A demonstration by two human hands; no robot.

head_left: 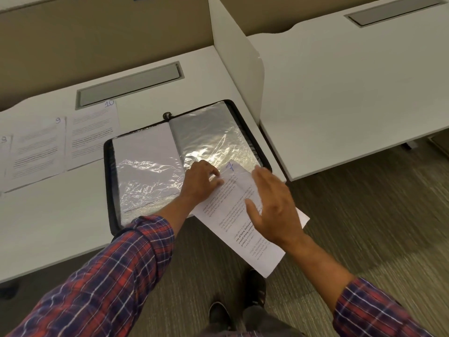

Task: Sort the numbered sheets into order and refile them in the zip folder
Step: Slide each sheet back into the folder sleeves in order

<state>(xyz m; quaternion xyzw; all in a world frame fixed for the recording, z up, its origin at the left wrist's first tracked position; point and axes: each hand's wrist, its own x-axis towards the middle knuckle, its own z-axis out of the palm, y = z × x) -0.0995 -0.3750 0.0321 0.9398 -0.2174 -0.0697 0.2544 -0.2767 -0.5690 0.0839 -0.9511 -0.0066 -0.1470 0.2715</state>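
Atop sheet 7 (224, 216), left hand (199, 184) with curled fingers (215, 178), right hand (273, 210) flat.

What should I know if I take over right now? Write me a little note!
Left hand: bent fingers at the top edge of sheet 7; grip unclear.
Right hand: open, flat on sheet 7.
Zip folder: open on the desk; its left sleeve holds a white sheet.
Sheet 7's top end lies on the right sleeve; the rest overhangs the desk edge.
Sheet 9 and sheet 10 lie on the desk, left of the folder.
Left to do: slide 7 in, file 9 and 10 after it, zip up.
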